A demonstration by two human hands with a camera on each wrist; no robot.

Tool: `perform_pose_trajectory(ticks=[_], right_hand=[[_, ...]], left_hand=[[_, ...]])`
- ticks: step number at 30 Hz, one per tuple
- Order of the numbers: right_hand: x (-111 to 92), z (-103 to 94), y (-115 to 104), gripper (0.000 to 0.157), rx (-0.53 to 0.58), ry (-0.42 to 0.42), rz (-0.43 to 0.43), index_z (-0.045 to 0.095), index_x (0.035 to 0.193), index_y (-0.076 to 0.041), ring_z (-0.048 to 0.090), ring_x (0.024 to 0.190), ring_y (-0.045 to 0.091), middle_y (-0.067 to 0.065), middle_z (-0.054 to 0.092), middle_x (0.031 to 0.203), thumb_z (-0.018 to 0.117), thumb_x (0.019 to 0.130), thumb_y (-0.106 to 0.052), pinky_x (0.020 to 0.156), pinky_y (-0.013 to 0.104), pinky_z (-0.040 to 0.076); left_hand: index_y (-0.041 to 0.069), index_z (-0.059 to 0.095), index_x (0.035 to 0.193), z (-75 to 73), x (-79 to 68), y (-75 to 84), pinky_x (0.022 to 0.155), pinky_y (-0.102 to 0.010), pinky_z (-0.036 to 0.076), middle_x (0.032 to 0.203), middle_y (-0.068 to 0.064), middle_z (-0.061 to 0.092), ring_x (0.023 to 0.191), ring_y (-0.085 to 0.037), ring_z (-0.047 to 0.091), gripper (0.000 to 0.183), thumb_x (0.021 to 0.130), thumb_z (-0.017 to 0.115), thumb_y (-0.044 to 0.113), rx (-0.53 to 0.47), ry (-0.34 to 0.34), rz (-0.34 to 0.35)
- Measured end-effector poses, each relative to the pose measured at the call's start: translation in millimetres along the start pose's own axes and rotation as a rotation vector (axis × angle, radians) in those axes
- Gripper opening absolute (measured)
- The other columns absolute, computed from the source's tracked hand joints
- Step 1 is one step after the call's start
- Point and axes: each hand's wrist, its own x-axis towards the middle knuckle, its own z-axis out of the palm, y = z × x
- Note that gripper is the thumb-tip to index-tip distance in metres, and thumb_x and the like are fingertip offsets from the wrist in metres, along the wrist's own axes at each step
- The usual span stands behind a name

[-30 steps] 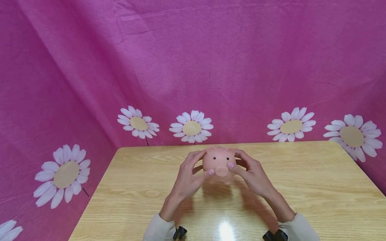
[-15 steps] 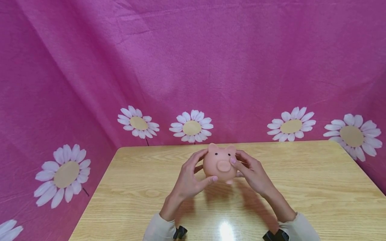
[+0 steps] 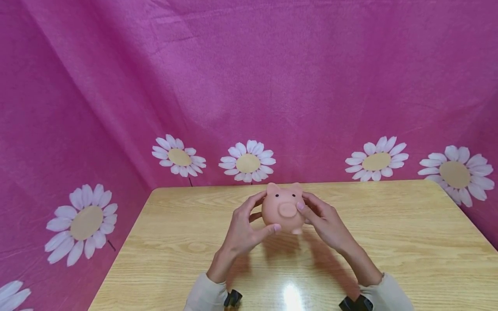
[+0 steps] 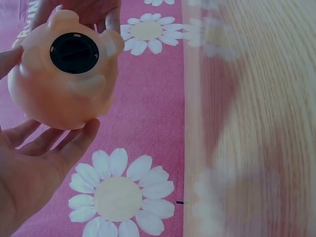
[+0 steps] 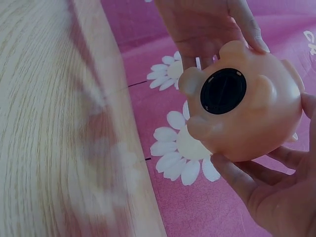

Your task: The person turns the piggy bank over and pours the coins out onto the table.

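Note:
Between my two hands a round pink piggy bank (image 3: 282, 216) is held up above the table, its snout and black eyes facing me in the head view. My left hand (image 3: 242, 231) grips its left side, thumb low on the front and fingers behind. On the other side my right hand (image 3: 328, 224) grips it with the thumb beside the snout. Both wrist views show the underside, where a round black plug (image 4: 75, 53) sits among the stubby feet. In the right wrist view the fingertips of my right hand (image 5: 281, 197) press against the lower side of the piggy bank (image 5: 261, 133).
Underneath is a light wood-grain table (image 3: 175, 259) with a glossy surface and a bright reflection near its front. A magenta cloth (image 3: 272, 86) printed with large white daisies hangs behind the table and along its left side. Black wrist straps (image 3: 355, 303) show at both sleeves.
The piggy bank has tipped back and risen slightly, so its ears stand up and a foot shows below. My left thumb has slid lower on its front. Both hands keep holding it.

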Motion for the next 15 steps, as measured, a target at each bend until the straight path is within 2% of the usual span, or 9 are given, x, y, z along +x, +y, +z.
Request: perform_pose_trajectory(ticks=[3, 8, 10, 13, 15], right_hand=[[-0.5, 0.2, -2.7, 0.045, -0.028, 0.016, -0.005, 0.055, 0.152, -0.001, 0.069, 0.118, 0.005, 0.026, 0.065, 0.144, 0.056, 0.113, -0.022, 0.093, 0.022, 0.063], [-1.1, 1.6, -5.1, 0.047, -0.045, 0.03, -0.016, 0.054, 0.154, -0.001, 0.068, 0.13, 0.037, 0.025, 0.061, 0.151, 0.059, 0.111, -0.02, 0.095, 0.022, 0.061], [-1.0, 2.1, -4.6, 0.047, -0.051, 0.041, -0.038, 0.054, 0.154, -0.004, 0.065, 0.133, 0.043, 0.022, 0.06, 0.154, 0.062, 0.11, -0.018, 0.097, 0.02, 0.059], [-1.0, 2.4, -3.4, 0.05, -0.062, 0.061, -0.09, 0.054, 0.155, -0.008, 0.066, 0.133, 0.042, 0.019, 0.06, 0.155, 0.067, 0.107, -0.014, 0.096, 0.019, 0.058], [-0.9, 2.3, -3.1, 0.052, -0.06, 0.06, -0.126, 0.055, 0.155, -0.012, 0.067, 0.132, 0.032, 0.015, 0.06, 0.156, 0.069, 0.105, -0.012, 0.095, 0.02, 0.06]], left_hand=[[0.014, 0.055, 0.155, 0.3, -0.2, -0.2, 0.101, -0.034, 0.063, 0.153, -0.004, 0.062, 0.138, -0.03, 0.062, 0.077, 0.086, 0.089, 0.018, -0.021, 0.019, -0.003], [0.013, 0.056, 0.155, 0.0, -0.8, 0.0, 0.101, -0.033, 0.063, 0.152, -0.006, 0.063, 0.134, -0.029, 0.063, 0.074, 0.088, 0.087, 0.022, -0.066, 0.043, -0.039], [0.013, 0.056, 0.155, -0.3, -0.6, 0.7, 0.1, -0.032, 0.063, 0.151, -0.006, 0.063, 0.133, -0.029, 0.063, 0.072, 0.09, 0.085, 0.023, -0.086, 0.047, -0.058], [0.012, 0.057, 0.154, -0.6, -0.2, 2.6, 0.099, -0.033, 0.064, 0.152, -0.008, 0.063, 0.132, -0.031, 0.064, 0.068, 0.092, 0.083, 0.024, -0.117, 0.059, -0.094], [0.011, 0.059, 0.152, -0.9, 0.2, 3.5, 0.098, -0.034, 0.064, 0.15, -0.008, 0.064, 0.131, -0.031, 0.065, 0.065, 0.093, 0.081, 0.026, -0.118, 0.079, -0.118]])
